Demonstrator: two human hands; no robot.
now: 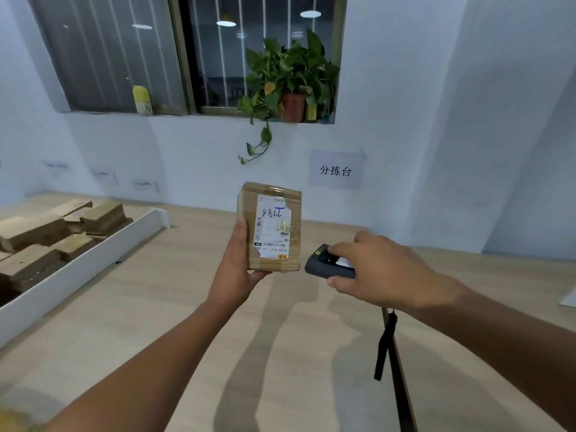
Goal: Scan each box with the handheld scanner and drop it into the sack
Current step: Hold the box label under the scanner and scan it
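My left hand (pixel 235 266) holds a small brown cardboard box (pixel 270 226) upright above the wooden table, thumb along its left side and fingers under its base. A white shipping label with a barcode and blue handwriting faces me. Just to the right of the box, my right hand (pixel 378 269) grips a dark grey handheld scanner (pixel 324 264), its front end close to the label's lower right corner. A black wrist strap (pixel 385 347) hangs down from the scanner. No sack is in view.
A white-walled bin (pixel 78 266) at the left holds several more cardboard boxes (pixel 46 235). The light wooden table (pixel 187 307) runs to the white wall. A potted plant (pixel 290 79) stands on the window sill, and a paper sign (pixel 336 170) is stuck on the wall.
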